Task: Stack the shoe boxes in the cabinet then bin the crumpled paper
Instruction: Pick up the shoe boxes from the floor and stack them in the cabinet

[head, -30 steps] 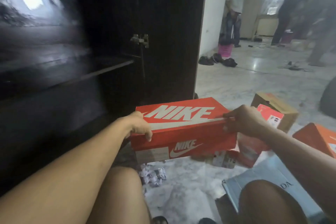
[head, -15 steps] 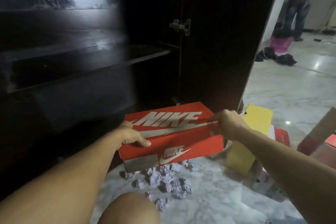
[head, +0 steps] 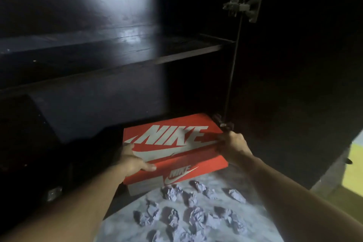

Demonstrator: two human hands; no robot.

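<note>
1. Cardboard makes up the orange-red rectangular shoe box, which has a large off-white NIKE wordmark and swoosh across its lid and a smaller one on its near end, beside a grey label patch.
2. Its lid sits slightly askew, with the near edge lifted off the base.
3. The box is at the open front of the dark wooden cabinet, at the level of the bottom compartment and below the cabinet's dark shelf; whether it rests on the cabinet floor cannot be told.
4. The left hand grips the box's near-left corner, thumb lying across the lid and fingers curled under the side.
5. The right hand is closed on the box's right edge, fingers pinching the lid.
6. Crumpled pale grey paper balls lie scattered on the marble floor just in front of the box.
7. A metal hinge is above the box on the cabinet's open door.
</note>
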